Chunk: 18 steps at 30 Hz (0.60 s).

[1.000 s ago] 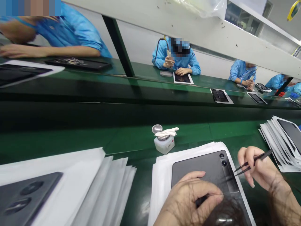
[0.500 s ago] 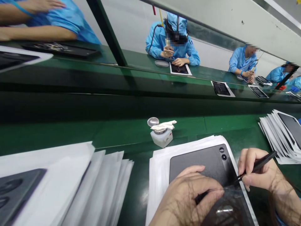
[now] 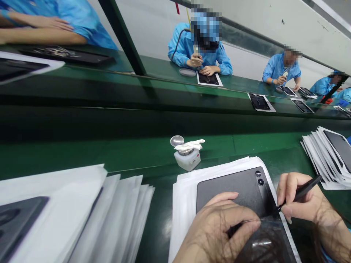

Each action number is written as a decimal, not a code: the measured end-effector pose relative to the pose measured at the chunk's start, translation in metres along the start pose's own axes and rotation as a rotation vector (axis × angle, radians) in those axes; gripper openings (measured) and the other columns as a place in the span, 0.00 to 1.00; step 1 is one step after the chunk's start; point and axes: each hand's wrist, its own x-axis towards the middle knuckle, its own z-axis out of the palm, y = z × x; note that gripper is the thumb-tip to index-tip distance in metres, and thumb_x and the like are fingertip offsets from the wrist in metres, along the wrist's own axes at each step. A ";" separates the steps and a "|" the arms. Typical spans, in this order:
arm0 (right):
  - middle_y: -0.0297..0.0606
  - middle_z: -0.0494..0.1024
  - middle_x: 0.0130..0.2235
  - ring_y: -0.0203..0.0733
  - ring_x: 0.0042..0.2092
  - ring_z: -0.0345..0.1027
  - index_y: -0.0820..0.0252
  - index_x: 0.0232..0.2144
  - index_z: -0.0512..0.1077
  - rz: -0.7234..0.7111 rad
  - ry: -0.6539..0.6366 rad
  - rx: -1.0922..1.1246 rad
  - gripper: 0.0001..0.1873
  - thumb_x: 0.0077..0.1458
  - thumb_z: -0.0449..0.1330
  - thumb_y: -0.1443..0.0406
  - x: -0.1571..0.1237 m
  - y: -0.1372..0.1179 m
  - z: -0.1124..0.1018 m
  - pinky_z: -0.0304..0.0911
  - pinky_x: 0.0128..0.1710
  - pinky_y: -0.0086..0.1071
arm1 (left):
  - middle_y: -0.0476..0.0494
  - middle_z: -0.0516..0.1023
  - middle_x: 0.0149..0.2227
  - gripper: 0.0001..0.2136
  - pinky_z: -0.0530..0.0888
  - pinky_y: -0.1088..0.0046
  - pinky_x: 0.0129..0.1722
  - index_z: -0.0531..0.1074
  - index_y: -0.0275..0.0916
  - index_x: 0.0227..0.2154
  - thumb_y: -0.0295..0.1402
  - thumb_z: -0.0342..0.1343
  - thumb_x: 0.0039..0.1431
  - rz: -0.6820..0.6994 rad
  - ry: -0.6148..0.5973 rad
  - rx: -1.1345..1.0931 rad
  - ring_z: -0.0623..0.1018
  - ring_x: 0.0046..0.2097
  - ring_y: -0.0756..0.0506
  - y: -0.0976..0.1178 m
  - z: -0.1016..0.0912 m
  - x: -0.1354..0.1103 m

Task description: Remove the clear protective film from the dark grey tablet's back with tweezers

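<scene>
No text, labels or numbers can be read anywhere.

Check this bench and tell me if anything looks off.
The clear film on the dark tablet back seems lifted at its lower end: it shines glossy against the matte surface above, right where the tweezers in the right hand meet it.
</scene>
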 end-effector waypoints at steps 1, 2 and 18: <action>0.36 0.81 0.31 0.39 0.31 0.73 0.56 0.26 0.74 -0.003 -0.003 0.010 0.11 0.48 0.74 0.66 0.000 0.001 0.000 0.67 0.30 0.31 | 0.58 0.85 0.28 0.11 0.74 0.62 0.59 0.81 0.48 0.29 0.40 0.57 0.64 0.011 0.009 0.006 0.84 0.31 0.47 0.000 0.000 0.000; 0.36 0.81 0.31 0.39 0.31 0.73 0.56 0.26 0.74 -0.007 -0.005 0.022 0.11 0.48 0.74 0.67 -0.001 0.001 0.000 0.66 0.30 0.31 | 0.58 0.85 0.27 0.11 0.74 0.63 0.59 0.81 0.48 0.28 0.40 0.57 0.64 0.014 0.017 0.012 0.83 0.30 0.48 0.000 -0.001 0.000; 0.32 0.78 0.28 0.33 0.22 0.69 0.53 0.27 0.75 -0.152 0.239 0.386 0.10 0.49 0.73 0.69 0.008 0.020 0.014 0.59 0.15 0.22 | 0.66 0.84 0.29 0.09 0.72 0.73 0.60 0.77 0.50 0.29 0.39 0.56 0.65 0.059 0.034 0.058 0.83 0.31 0.52 -0.007 0.002 -0.005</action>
